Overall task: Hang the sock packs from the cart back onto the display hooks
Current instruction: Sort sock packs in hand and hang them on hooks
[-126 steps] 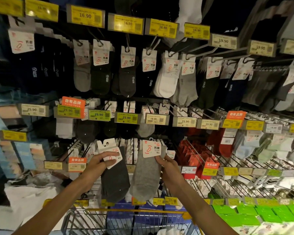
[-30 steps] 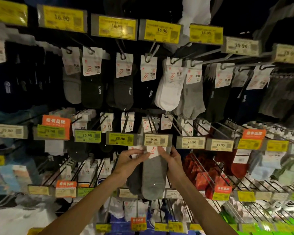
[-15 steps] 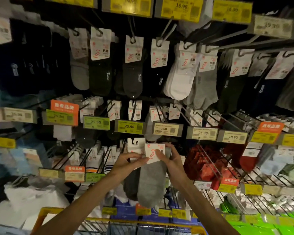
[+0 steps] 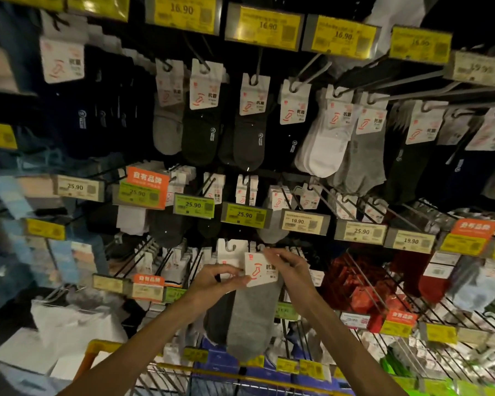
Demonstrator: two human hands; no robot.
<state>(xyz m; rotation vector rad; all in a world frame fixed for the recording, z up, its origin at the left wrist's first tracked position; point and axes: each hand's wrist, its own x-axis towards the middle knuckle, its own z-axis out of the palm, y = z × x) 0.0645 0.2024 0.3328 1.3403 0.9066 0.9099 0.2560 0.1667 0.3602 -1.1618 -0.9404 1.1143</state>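
I hold two sock packs up in front of the display. The grey sock pack [image 4: 252, 318] hangs in front, its white header card pinched at the top by my right hand [image 4: 287, 268]. My left hand [image 4: 216, 281] pinches the card's left edge and also holds the dark sock pack [image 4: 215, 321], whose white card rises behind my fingers. Both cards sit just under the 25.90 and 19.90 price tags, near a black display hook [image 4: 250, 247]. Whether either card is on a hook I cannot tell. The cart [image 4: 166, 367] with its yellow rim is below my arms.
Rows of hooks carry grey, black and white sock packs [image 4: 323, 144] above. Yellow price tags [image 4: 245, 214] stick out on hook ends. Red packs [image 4: 363, 292] hang to the right, green packs [image 4: 440, 387] at the lower right, white folded goods [image 4: 66, 327] at the lower left.
Both hands have stayed together on the cards at about the same spot under the tags. My view has shifted slightly, and my right fingers now sit higher on the grey pack's card.
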